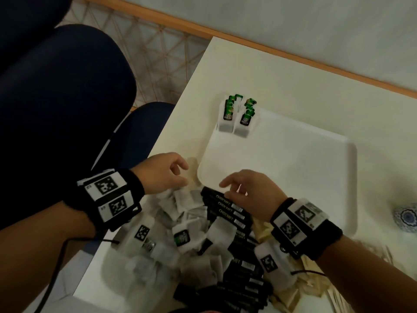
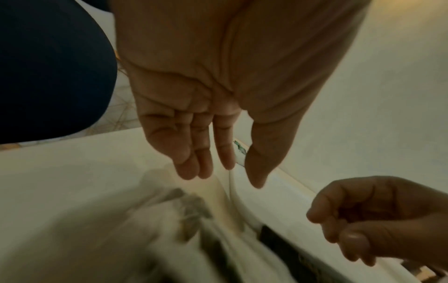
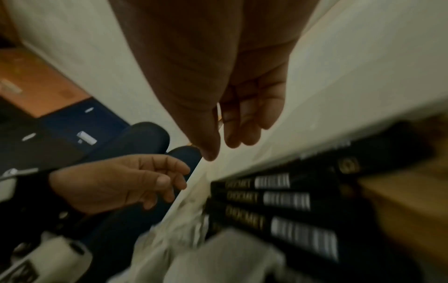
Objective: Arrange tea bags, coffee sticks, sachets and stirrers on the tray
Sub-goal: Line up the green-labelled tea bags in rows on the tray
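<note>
A white tray [image 1: 316, 159] lies on the white table. Two short rows of green-tagged tea bags [image 1: 237, 116] stand at its far left corner. In front of the tray lies a mixed heap: loose tea bags [image 1: 180, 222], black coffee sticks [image 1: 228, 211] [image 3: 278, 201], beige sachets [image 1: 262, 231] and wooden stirrers [image 1: 338, 297]. My left hand [image 1: 184, 175] [image 2: 218, 172] hovers above the tea bags beside the tray's near left corner, fingers nearly straight, holding nothing. My right hand [image 1: 225, 189] [image 3: 223, 147] hangs over the tray's near rim and the top coffee sticks, fingers relaxed and empty.
A blue-patterned ceramic piece [image 1: 406, 219] sits at the right edge of the table. A dark blue chair [image 1: 67, 98] stands close to the table's left edge. A wall with a wooden skirting [image 1: 293, 55] runs behind the table.
</note>
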### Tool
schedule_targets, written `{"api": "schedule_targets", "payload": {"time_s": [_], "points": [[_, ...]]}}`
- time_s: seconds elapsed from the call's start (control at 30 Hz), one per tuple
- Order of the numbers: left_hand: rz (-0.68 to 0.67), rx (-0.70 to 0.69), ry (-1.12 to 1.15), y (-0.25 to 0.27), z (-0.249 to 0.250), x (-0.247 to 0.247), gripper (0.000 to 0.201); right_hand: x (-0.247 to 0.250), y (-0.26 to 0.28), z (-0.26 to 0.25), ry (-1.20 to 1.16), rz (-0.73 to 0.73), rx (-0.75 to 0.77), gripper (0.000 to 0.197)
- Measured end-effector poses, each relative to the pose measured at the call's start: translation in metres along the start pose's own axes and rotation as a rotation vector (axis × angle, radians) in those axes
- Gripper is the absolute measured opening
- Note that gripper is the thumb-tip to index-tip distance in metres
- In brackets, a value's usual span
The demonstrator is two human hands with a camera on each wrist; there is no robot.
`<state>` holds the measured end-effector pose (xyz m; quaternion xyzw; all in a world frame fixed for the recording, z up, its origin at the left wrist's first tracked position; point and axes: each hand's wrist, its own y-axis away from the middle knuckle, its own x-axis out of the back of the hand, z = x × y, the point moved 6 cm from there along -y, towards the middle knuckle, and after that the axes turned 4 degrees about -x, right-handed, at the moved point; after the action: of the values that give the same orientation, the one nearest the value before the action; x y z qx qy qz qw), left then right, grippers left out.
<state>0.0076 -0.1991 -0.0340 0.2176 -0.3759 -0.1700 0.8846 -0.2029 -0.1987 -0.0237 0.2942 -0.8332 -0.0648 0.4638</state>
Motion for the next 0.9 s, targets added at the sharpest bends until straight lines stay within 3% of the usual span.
{"api": "schedule_targets", "payload": {"time_s": [0.17, 0.4, 0.53, 0.73, 0.9], "points": [[0.021, 0.075, -0.265, 0.030, -0.020, -0.020, 0.066, -0.036, 0.032, -0.017, 0.262, -0.164, -0.015, 0.028], [0.070, 0.083, -0.271, 0.035, -0.012, -0.045, 0.085, -0.058, 0.055, -0.017, 0.292, -0.096, -0.047, 0.051], [0.043, 0.066, -0.313, 0.027, -0.002, -0.052, 0.072, -0.062, 0.055, -0.016, 0.300, -0.055, -0.056, 0.035], [0.061, -0.090, -0.184, 0.024, 0.010, -0.045, 0.016, -0.046, 0.055, -0.019, 0.162, 0.043, -0.009, 0.022], [0.127, -0.145, 0.019, 0.040, 0.011, -0.023, 0.013, -0.035, 0.057, -0.025, 0.078, 0.093, 0.033, 0.015]]}}
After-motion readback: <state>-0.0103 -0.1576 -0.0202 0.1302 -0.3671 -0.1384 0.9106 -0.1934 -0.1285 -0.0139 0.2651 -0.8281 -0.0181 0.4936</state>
